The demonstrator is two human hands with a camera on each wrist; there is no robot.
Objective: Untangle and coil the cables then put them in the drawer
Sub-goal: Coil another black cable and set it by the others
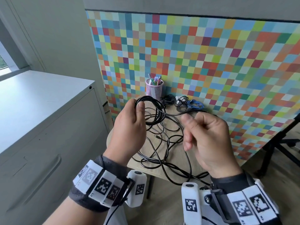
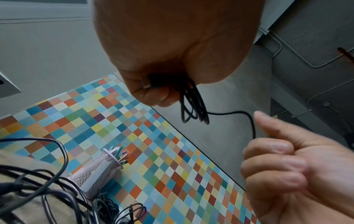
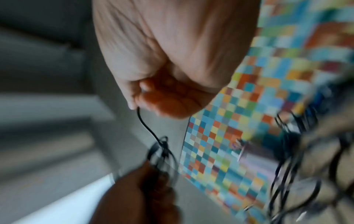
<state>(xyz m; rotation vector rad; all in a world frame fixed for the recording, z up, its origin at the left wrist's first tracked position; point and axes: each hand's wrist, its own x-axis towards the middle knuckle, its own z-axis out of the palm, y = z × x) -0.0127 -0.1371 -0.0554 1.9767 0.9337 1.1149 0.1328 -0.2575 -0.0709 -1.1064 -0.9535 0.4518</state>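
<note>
Head view first: your left hand [image 1: 129,125] was gripping a bundle of loops of the black cable [image 1: 151,111] above the small wooden table [image 1: 176,153], thumb pressed over the loops. One strand ran across to your right hand [image 1: 209,137], whose fingers were curled with that strand pinched near the thumb. The rest of the cable lay in loose tangles on the table. At the back sat a pink mesh pen cup [image 1: 153,90], another small black cable bundle [image 1: 168,99] and a blue cable [image 1: 195,104], all against the checkered board [image 1: 211,62]. A grey filing cabinet [image 1: 40,119] stood to your left. No readable text anywhere, just the square markers on your wristbands [image 1: 103,185].

Left wrist view added something: a plug end tucked in your left hand beside the loops [image 2: 193,104], and your right hand's curled fingers [image 2: 275,168].

Right wrist view was badly blurred; it only showed the strand [image 3: 147,127] leaving your fingertips.
</note>
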